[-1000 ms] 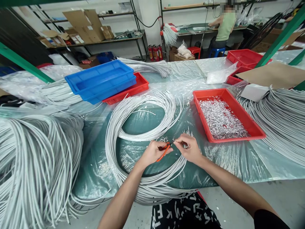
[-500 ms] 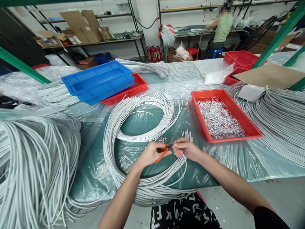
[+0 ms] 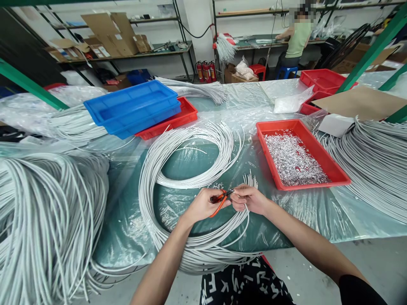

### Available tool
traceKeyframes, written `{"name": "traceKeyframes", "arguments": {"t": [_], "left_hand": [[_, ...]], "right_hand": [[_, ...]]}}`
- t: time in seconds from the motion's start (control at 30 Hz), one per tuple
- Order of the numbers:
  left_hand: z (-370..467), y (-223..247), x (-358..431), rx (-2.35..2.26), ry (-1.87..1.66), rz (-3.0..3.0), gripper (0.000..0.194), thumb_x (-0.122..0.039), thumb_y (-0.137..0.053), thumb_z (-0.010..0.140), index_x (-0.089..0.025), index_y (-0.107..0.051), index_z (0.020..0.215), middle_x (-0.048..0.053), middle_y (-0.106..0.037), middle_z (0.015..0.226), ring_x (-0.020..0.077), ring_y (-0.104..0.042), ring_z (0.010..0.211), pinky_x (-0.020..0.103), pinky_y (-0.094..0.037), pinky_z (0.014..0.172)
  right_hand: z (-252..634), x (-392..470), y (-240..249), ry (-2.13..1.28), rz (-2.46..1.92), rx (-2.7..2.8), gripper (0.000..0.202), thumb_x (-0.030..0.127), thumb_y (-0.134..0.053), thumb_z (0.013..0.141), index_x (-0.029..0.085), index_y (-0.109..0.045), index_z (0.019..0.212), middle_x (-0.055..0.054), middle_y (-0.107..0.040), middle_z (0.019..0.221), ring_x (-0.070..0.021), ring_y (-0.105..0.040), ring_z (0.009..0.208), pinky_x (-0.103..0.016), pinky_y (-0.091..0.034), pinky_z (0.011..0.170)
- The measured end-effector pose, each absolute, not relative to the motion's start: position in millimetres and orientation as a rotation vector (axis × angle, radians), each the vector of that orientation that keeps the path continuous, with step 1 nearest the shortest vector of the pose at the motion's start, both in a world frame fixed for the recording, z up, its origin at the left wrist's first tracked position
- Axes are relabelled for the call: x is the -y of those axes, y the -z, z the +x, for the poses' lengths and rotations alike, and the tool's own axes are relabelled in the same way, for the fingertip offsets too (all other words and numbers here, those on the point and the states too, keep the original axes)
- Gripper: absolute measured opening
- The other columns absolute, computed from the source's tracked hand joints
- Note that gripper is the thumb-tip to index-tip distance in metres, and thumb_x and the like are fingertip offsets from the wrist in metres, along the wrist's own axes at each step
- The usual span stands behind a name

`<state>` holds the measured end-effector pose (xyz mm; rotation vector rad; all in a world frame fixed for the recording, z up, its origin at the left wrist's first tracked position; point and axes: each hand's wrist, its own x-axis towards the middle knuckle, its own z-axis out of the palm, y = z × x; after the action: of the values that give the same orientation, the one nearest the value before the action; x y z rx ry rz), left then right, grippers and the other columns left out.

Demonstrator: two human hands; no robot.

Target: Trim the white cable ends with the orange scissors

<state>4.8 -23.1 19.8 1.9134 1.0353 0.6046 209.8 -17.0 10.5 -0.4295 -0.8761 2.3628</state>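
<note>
My left hand (image 3: 206,205) is closed around orange-handled pliers (image 3: 220,206), with their dark jaws pointing right. The jaw tips meet the fingertips of my right hand (image 3: 249,199), which pinch the end of a grey cable (image 3: 248,218). Whatever small piece lies between jaws and fingers is too small to make out. Behind my right hand, a bunch of cable ends (image 3: 251,180) fans upward. The coil of grey cables (image 3: 146,186) curves around on the table, passing under my left forearm. A few tiny silvery pieces (image 3: 218,185) lie just beyond the pliers.
A red tray (image 3: 341,180) holding many small metal pieces stands right of my hands. Stacked blue trays (image 3: 132,106) rest on a red one at the back left. Thick cable bundles (image 3: 47,220) lie left and right. A person (image 3: 294,40) sits at a far bench.
The pliers have turned slightly in my left hand and their orange handles look more spread. Both hands stay at nearly the same spot, and the whole view has shifted a little.
</note>
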Motion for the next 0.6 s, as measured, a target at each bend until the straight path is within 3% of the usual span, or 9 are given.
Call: {"name": "traceKeyframes", "arguments": {"t": [0.3,0.6], "left_hand": [[5.0,-18.1,24.1,-1.009,-0.631,1.91,0.047,-0.043,-0.066,0.082,-0.015,-0.038,0.057,-0.005,-0.03,0.061,0.0085,-0.025,0.06,0.022,-0.021,0.052],[5.3,-19.8,24.1,-0.983,-0.652,1.897,0.049,-0.043,-0.067,0.082,-0.016,-0.035,0.057,-0.005,-0.028,0.061,0.0083,-0.024,0.06,0.021,-0.021,0.052]], "right_hand": [[210.3,17.6,-8.3,-2.369,-0.411,0.87,0.041,0.034,-0.068,0.083,0.016,-0.044,0.054,0.006,-0.033,0.05,-0.0091,-0.039,0.043,-0.026,-0.031,0.048],[212.2,18.4,-9.5,-2.409,-0.371,0.904,0.041,0.037,-0.063,0.088,0.018,-0.04,0.059,0.007,-0.028,0.055,-0.0082,-0.03,0.045,-0.025,-0.027,0.048]]}}
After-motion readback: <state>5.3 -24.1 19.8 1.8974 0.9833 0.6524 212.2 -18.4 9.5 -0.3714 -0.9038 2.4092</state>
